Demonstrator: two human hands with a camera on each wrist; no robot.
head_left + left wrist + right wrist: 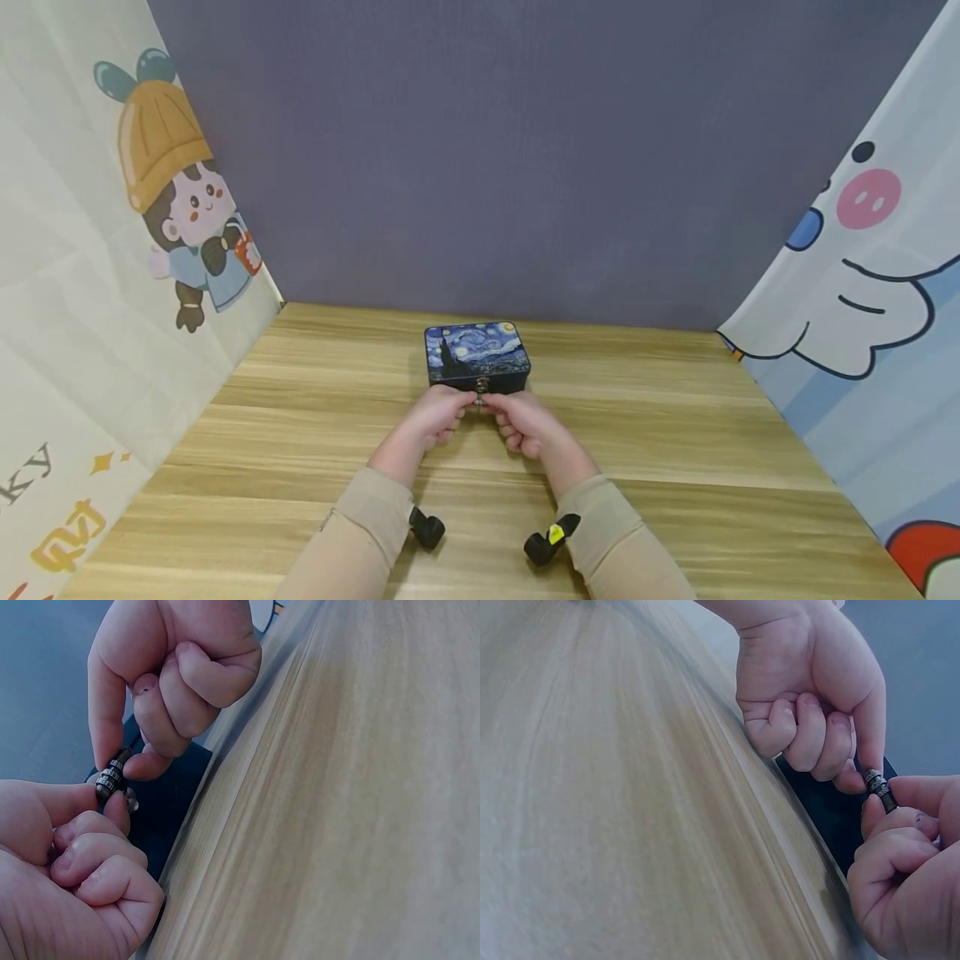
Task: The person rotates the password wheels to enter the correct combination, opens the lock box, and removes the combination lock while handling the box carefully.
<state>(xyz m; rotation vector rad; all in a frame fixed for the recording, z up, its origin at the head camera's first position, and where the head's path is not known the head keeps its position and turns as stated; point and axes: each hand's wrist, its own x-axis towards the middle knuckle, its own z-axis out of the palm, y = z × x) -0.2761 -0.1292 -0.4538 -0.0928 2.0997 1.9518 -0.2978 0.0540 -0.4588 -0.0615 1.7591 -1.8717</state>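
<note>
A dark tin box (477,352) with a starry night painting on its lid stands on the wooden table, lid down. At its front clasp (482,385) hangs a small combination lock (110,777) with ridged number dials. My left hand (442,414) pinches one end of the lock between thumb and forefinger, its other fingers curled into the palm. From the other side my right hand (527,421) pinches the opposite end (889,801) the same way. Both hands meet close in front of the box, whose front is partly hidden behind them.
The wooden table (315,400) runs back to a dark grey wall panel (480,150). Cartoon-printed sheets (67,208) hang along both sides. Small black wrist devices (427,528) stick out from both sleeves over the table.
</note>
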